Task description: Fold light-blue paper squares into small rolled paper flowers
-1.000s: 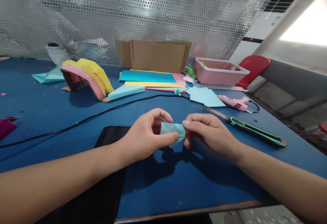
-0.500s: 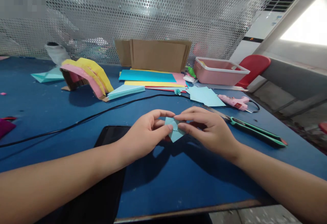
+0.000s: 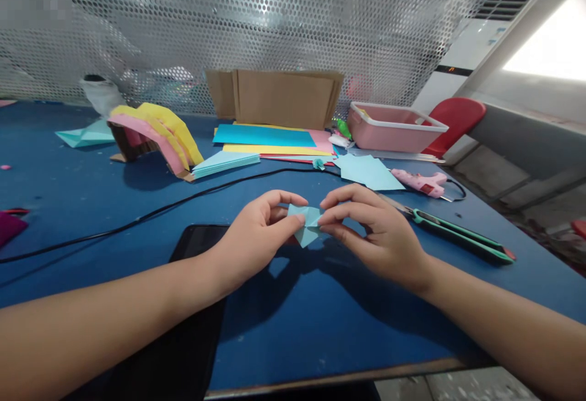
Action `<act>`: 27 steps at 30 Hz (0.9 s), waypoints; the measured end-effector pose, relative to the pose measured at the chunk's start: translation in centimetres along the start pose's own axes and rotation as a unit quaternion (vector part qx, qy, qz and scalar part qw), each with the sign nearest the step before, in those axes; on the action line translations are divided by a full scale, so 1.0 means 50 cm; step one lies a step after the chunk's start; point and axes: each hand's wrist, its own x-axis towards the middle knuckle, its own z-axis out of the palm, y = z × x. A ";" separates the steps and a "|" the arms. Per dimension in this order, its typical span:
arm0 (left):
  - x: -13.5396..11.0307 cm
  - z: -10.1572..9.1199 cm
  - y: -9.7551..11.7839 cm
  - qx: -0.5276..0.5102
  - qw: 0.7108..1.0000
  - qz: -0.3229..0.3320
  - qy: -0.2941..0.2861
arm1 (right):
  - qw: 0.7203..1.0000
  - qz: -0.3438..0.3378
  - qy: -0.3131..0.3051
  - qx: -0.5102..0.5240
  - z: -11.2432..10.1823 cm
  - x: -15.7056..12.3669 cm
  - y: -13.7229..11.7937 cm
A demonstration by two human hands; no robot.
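Observation:
A small folded piece of light blue paper is held just above the blue table, a little in front of me. My left hand pinches its left side between thumb and fingers. My right hand pinches its right side, thumb and forefinger pressed on the fold. Both hands meet at the paper, which is partly hidden by the fingertips.
A black pad lies under my left forearm and a black cable crosses the table. Green-handled scissors and a pink glue gun lie to the right. Coloured paper sheets, cardboard, a pink tub and a pink-yellow paper arch stand behind.
The paper has been folded smaller and turned. My right hand came over its right side and both pinches drew closer together, slightly up and away from me.

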 end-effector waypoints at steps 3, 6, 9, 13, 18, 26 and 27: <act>-0.001 0.000 0.002 -0.012 1.000 -0.001 0.000 | 1.000 0.006 -0.012 -0.005 0.000 0.000 0.002; -0.002 -0.003 0.003 -0.008 1.000 0.007 -0.016 | 1.000 0.009 -0.022 -0.003 -0.001 0.000 0.002; -0.003 -0.005 0.002 -0.001 1.000 0.005 -0.024 | 0.999 0.006 -0.032 0.002 -0.003 0.000 0.002; -0.002 -0.006 0.000 0.018 1.000 0.014 -0.019 | 0.999 0.008 -0.035 -0.001 -0.004 0.000 0.001; -0.002 -0.006 0.000 0.034 0.999 0.012 -0.021 | 0.991 0.081 -0.039 0.104 -0.003 -0.001 -0.007; -0.017 -0.002 -0.002 0.074 0.994 0.053 -0.056 | 0.959 0.212 -0.099 0.160 0.002 0.005 -0.019; -0.018 -0.002 -0.003 0.078 0.994 0.055 -0.055 | 0.961 0.209 -0.103 0.151 0.002 0.006 -0.019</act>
